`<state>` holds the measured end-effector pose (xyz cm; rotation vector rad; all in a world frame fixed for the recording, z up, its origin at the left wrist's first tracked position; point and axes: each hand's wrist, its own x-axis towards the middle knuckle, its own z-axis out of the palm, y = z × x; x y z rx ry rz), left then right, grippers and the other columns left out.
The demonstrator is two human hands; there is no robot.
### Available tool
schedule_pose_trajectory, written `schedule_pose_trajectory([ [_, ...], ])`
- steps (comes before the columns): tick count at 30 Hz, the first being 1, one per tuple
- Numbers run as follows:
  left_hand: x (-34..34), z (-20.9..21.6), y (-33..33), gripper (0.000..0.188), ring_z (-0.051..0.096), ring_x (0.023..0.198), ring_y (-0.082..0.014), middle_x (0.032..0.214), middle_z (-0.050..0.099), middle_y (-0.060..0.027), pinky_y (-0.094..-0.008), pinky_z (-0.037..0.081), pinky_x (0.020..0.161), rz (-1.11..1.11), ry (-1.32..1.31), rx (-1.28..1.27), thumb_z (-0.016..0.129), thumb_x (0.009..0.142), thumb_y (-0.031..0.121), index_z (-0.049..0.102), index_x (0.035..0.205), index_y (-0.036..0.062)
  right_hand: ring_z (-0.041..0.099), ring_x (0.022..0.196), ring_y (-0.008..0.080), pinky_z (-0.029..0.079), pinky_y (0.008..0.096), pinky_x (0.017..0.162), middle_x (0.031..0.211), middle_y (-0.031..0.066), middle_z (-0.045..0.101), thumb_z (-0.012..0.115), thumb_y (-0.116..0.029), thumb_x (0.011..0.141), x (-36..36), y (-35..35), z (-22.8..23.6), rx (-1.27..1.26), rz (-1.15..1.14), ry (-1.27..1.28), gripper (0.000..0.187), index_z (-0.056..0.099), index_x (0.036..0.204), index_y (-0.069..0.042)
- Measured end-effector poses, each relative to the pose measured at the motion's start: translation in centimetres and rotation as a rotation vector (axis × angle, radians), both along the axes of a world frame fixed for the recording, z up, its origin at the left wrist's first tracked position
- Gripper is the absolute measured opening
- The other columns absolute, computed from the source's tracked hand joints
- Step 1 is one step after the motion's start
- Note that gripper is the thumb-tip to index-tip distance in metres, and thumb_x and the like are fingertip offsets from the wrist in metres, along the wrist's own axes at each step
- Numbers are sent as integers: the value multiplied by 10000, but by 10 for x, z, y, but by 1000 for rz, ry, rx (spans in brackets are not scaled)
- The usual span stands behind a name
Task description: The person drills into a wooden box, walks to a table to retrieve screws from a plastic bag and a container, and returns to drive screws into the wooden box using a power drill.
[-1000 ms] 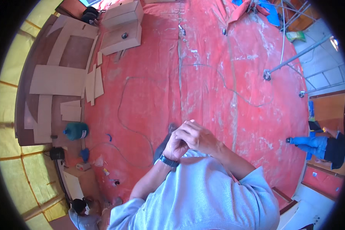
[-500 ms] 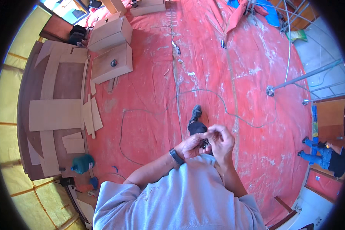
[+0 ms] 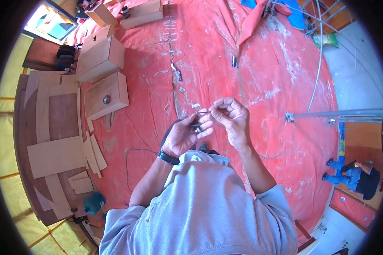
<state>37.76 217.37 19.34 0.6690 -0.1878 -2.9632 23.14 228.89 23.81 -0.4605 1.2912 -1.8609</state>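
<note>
In front of my chest both hands are raised over the red floor sheet. My left hand (image 3: 184, 135), with a dark wristband, is palm up with its fingers curled. It holds one end of a thin dark strip (image 3: 204, 112) between thumb and fingertips. Small dark pieces (image 3: 195, 126) lie in the same palm, too small to name. My right hand (image 3: 233, 121) pinches the strip's other end between thumb and forefinger. The strip spans the short gap between the hands.
Plywood boxes (image 3: 108, 97) stand at the left, one with a small round object on top. Beside them is a bench with cut boards (image 3: 55, 157). A teal water jug (image 3: 93, 203) sits lower left. Metal poles (image 3: 327, 114) stand right; another person (image 3: 355, 176) is beyond.
My hands have moved up and away from my chest and spread slightly apart. The thin dark strip now shows between them. The view has shifted, and I have moved forward over the floor.
</note>
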Motion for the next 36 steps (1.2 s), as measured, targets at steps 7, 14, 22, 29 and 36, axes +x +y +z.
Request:
schedule_pose_trajectory([
  [7,-136,-47,-152,330,708,946,-225,1033,700,-98,-310,599,803,-120,-1,11,478,1067,273,624,1176,-2,696,899,173,588,302,840,988,107,670,641,118,888,-130,-109,-28,101,-168,228,185,606,1050,38],
  [14,-273,-55,-307,378,743,817,-266,908,721,-123,-365,644,750,-311,220,244,442,1081,273,607,1211,-41,698,845,167,584,297,781,954,109,688,642,84,901,-254,-190,-30,225,-462,242,164,607,1051,27],
  [22,-410,-76,-445,376,714,1011,-364,985,736,-159,-531,589,925,-238,138,345,441,1079,247,536,1315,-29,695,832,169,579,288,777,946,109,682,634,91,901,-391,-308,-77,304,-529,146,168,609,1052,22],
  [29,-541,-69,-589,336,702,1050,-374,1010,715,-141,-572,515,1023,-61,210,286,459,1053,136,512,1333,-41,669,869,184,583,332,832,970,111,660,639,84,896,-572,-446,-105,248,-415,99,184,602,1060,8],
  [36,-630,-45,-706,344,703,1033,-373,989,722,-175,-554,523,1015,239,162,290,457,1028,96,527,1346,-15,663,819,169,584,306,768,956,99,652,630,62,926,-748,-656,-54,142,-126,211,174,589,1090,18],
])
